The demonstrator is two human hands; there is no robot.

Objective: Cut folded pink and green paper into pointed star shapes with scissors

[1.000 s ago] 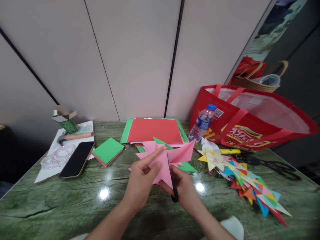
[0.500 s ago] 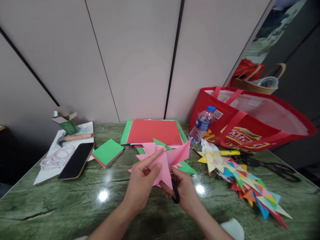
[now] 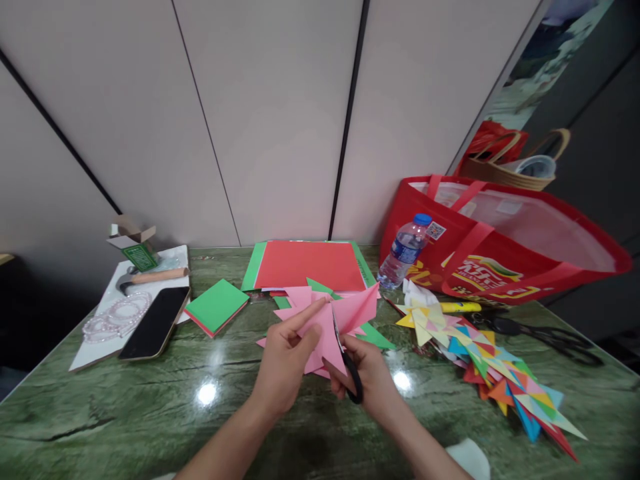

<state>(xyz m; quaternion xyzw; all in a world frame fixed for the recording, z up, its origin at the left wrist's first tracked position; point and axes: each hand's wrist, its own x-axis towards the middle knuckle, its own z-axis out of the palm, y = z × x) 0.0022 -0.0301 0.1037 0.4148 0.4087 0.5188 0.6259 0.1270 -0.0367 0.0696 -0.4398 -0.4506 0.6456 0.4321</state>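
My left hand (image 3: 285,360) pinches a folded pink paper (image 3: 325,327) and holds it up above the green marble table (image 3: 150,413). My right hand (image 3: 367,377) grips black-handled scissors (image 3: 350,373), whose blade runs up into the pink paper. More pink and green folded pieces (image 3: 370,333) lie just behind the held paper.
Red and green sheets (image 3: 310,263) lie at the back, a green square pad (image 3: 216,303) to the left. A phone (image 3: 156,321), beads, hammer and small box lie far left. Right: water bottle (image 3: 406,250), red bag (image 3: 500,247), colourful folded chain (image 3: 490,360), second scissors (image 3: 545,333).
The scissors have moved further up into the pink paper and the paper's right flap has tilted slightly. Both hands stay in about the same place.
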